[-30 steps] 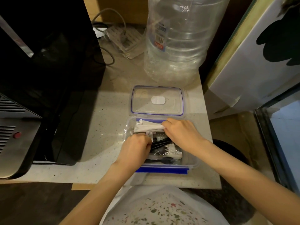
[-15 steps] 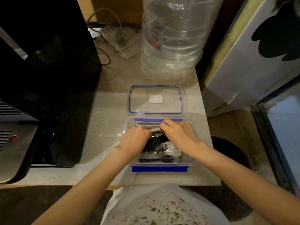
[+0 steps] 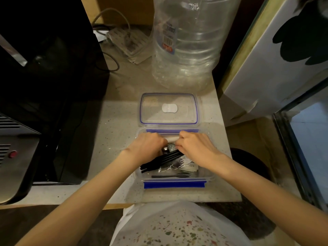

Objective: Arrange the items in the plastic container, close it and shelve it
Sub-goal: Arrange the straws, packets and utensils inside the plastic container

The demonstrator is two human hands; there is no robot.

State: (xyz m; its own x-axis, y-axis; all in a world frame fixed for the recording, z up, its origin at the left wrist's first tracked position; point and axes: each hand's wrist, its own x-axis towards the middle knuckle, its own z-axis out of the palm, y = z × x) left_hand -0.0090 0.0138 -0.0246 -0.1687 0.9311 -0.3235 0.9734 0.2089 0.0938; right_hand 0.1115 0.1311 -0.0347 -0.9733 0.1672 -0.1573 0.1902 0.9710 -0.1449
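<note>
A clear plastic container (image 3: 174,180) with blue clips sits open near the counter's front edge. Its clear lid (image 3: 168,108) lies flat just behind it. Inside are black plastic cutlery (image 3: 165,160), a wrapped white fork (image 3: 184,163) and a lone black fork (image 3: 170,176). My left hand (image 3: 148,145) and my right hand (image 3: 195,146) are both down in the far half of the container, fingers curled on a white paper packet (image 3: 171,138) pressed against the back wall. Most of the packet is hidden by my hands.
A large clear water bottle (image 3: 186,41) stands behind the lid. A black appliance (image 3: 44,86) fills the left side of the counter. A power strip (image 3: 129,43) with cables lies at the back. A white cabinet (image 3: 275,59) rises on the right.
Both hands have pushed the white packet from the container's middle down toward its far wall. The packet was raised and plainly visible a second ago; now it is tucked low.
</note>
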